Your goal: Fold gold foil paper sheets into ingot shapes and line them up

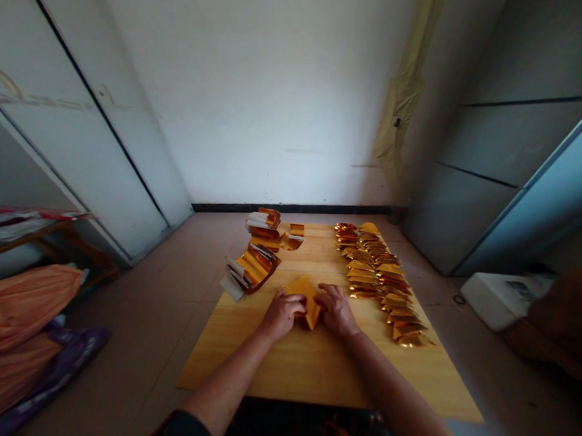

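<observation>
A partly folded sheet of gold foil paper [303, 287] lies on the wooden table between my hands, with a pointed end toward me. My left hand [282, 313] grips its left side, fingers curled at the edge. On the opposite side, my right hand [336, 308] has its bent fingers closed on the paper's right edge; the fingertips are partly hidden. Rows of folded gold paper pieces [363, 272] stand to the right of my right hand. Curled stacks of gold foil sheets [256, 265] with pale backs lie to the left, beyond my left hand.
The wooden table [313, 373] stands before a white wall [277, 102]. White cabinets [73, 125] are on the left, near orange cloth [21, 309] and a purple bag [73, 356]. At right are a grey refrigerator [480, 181] and a white box [494, 297] on the floor.
</observation>
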The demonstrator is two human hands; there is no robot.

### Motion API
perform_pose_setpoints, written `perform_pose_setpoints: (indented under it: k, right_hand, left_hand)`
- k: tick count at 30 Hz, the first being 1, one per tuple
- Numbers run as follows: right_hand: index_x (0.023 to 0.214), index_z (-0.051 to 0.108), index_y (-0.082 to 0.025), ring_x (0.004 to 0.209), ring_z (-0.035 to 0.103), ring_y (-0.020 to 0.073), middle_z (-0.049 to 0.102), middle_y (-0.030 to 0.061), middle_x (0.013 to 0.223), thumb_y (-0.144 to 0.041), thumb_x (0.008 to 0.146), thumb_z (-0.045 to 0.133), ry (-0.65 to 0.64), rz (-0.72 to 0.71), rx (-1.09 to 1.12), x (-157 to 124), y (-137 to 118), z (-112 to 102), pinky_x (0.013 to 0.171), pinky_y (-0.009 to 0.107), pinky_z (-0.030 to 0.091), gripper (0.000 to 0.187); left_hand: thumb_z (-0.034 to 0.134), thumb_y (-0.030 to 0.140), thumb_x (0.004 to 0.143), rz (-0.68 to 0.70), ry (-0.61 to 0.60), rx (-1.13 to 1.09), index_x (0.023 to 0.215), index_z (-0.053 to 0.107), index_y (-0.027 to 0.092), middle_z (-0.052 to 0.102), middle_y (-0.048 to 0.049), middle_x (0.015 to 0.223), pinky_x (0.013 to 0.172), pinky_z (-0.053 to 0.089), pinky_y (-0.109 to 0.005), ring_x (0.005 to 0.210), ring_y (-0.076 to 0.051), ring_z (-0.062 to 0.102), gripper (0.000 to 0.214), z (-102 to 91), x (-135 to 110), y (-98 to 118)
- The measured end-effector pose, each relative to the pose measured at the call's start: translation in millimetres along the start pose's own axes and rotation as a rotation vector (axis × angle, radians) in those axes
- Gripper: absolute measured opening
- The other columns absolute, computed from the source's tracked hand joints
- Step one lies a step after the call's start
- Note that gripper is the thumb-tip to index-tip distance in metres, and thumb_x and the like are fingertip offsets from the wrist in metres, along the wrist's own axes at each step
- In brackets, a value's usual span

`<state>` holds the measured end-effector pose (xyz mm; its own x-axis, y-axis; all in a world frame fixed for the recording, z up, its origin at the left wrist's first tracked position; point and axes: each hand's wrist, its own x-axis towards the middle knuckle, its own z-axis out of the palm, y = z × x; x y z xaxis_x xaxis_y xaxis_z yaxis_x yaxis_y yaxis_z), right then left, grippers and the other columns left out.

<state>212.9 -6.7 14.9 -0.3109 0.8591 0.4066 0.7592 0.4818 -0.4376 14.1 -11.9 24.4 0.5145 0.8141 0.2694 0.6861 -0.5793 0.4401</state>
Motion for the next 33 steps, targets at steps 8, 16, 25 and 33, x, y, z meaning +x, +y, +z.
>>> perform_pose_setpoints:
  k: [8, 16, 25, 33]
  right_hand:
    - [0.076, 0.063, -0.02, 0.099, 0.056, 0.0177, 0.067, 0.0031, 0.096, -0.008, 0.069, 0.055, -0.101, -0.227, 0.103, -11.7, -2.7, -7.3, 0.086, 0.031, 0.036, 0.017]
    - [0.077, 0.06, -0.019, 0.076, 0.058, 0.0149, 0.064, 0.0025, 0.077, -0.019, 0.078, 0.051, -0.131, -0.053, 0.133, -10.4, -9.1, -7.1, 0.073, 0.026, 0.04, 0.009]
    - [0.075, 0.048, -0.021, 0.056, 0.046, 0.0111, 0.049, -0.0039, 0.061, -0.043, 0.08, 0.048, 0.234, 0.337, 0.76, 11.0, -26.6, -2.1, 0.052, 0.021, 0.039, 0.023]
    - [0.109, 0.054, -0.015, 0.055, 0.055, 0.0149, 0.06, 0.0013, 0.064, -0.02, 0.082, 0.044, 0.188, 0.553, 0.243, 45.4, -21.4, 4.8, 0.05, 0.023, 0.035, 0.029]
  left_hand:
    - [0.047, 0.004, 0.077, -0.026, -0.015, 0.083, 0.088, 0.07, 0.029, 0.066, -0.001, 0.113, 0.11, 0.017, -0.053, 0.114, -0.018, 0.053, 0.035, -11.6, -4.4, -11.1]
    - [0.053, 0.007, 0.072, -0.092, 0.153, 0.005, 0.091, 0.07, 0.021, 0.061, -0.008, 0.119, 0.099, 0.04, -0.038, 0.113, -0.021, 0.052, 0.029, -5.6, -10.1, -22.6]
    - [0.043, 0.039, 0.084, -0.397, 0.327, -0.475, 0.071, 0.05, 0.017, 0.046, 0.0052, 0.058, 0.055, 0.036, -0.019, 0.057, -0.009, 0.046, 0.027, -27.6, 6.7, 2.6]
    - [0.046, 0.021, 0.081, -0.643, 0.332, -0.288, 0.096, 0.055, 0.019, 0.062, 0.0016, 0.073, 0.062, 0.04, -0.02, 0.067, -0.012, 0.057, 0.017, -12.6, 21.9, 13.3]
